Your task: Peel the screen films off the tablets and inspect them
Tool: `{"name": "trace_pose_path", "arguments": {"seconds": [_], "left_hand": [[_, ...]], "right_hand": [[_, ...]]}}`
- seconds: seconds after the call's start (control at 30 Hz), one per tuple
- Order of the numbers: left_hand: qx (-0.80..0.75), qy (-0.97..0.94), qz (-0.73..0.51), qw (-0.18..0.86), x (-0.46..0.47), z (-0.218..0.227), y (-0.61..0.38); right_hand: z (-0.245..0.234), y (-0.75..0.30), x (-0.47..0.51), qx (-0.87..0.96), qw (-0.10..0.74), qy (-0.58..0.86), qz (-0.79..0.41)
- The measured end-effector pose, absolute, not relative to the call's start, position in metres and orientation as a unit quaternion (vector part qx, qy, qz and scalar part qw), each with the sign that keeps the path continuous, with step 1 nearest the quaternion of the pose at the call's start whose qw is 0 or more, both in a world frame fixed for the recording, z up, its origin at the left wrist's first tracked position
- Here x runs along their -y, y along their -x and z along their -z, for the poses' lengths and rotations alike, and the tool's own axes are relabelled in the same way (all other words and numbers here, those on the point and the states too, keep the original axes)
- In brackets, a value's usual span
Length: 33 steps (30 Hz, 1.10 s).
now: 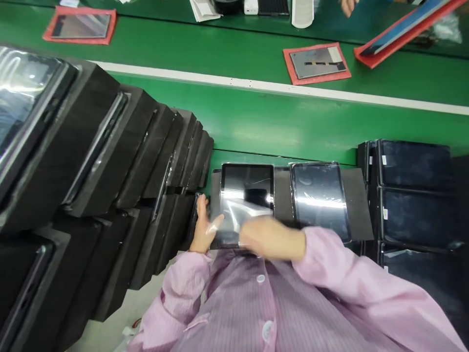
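Note:
A dark tablet [246, 188] lies in a black foam tray [282, 190] right in front of me. A clear plastic film [240, 208] lifts off its lower part. My left hand [203, 226] rests at the tablet's left edge, its thumb against the film. My right hand [271, 238] crosses over the tablet's near edge; it is smeared by motion and its fingers do not show clearly. A second tablet [319, 198], wrapped in shiny film, lies in the same tray to the right.
Leaning black foam trays [110, 161] holding tablets fill the left. More stacked trays [415, 195] stand at right. Behind runs a green conveyor [256, 122] carrying red mats [317, 63] with panels. Another person's hand [347, 6] shows at the top.

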<state>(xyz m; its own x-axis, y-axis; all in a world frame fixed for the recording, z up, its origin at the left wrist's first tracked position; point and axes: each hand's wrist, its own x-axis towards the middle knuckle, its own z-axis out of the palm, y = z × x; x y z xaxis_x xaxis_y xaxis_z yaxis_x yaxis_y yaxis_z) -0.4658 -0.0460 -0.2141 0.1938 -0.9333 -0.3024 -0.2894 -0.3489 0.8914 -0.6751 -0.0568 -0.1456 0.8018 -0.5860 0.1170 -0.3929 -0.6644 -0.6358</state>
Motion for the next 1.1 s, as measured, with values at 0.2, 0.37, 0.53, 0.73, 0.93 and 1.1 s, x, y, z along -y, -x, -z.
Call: {"name": "trace_pose_path", "arguments": {"seconds": [0.2, 0.37, 0.53, 0.73, 0.93, 1.1], "left_hand": [[0.45, -0.669, 0.494, 0.325, 0.031, 0.208, 0.457], [0.437, -0.659, 0.491, 0.365, 0.04, 0.208, 0.459], [0.397, -0.732, 0.429, 0.35, 0.094, 0.204, 0.474], [0.359, -0.756, 0.46, 0.297, 0.145, 0.195, 0.48], [0.412, -0.768, 0.429, 0.237, 0.147, 0.189, 0.475], [0.405, -0.763, 0.453, 0.219, 0.149, 0.187, 0.475]], "right_hand": [[0.149, 0.708, 0.004, -0.302, 0.434, 0.754, 0.389], [0.19, 0.736, 0.001, -0.285, 0.16, 0.909, 0.259], [0.186, 0.727, 0.006, -0.225, 0.108, 0.935, 0.251], [0.175, 0.719, 0.078, -0.242, 0.146, 0.944, 0.169], [0.194, 0.714, 0.161, -0.478, 0.397, 0.735, 0.271], [0.184, 0.715, 0.162, -0.565, 0.536, 0.519, 0.354]]}}
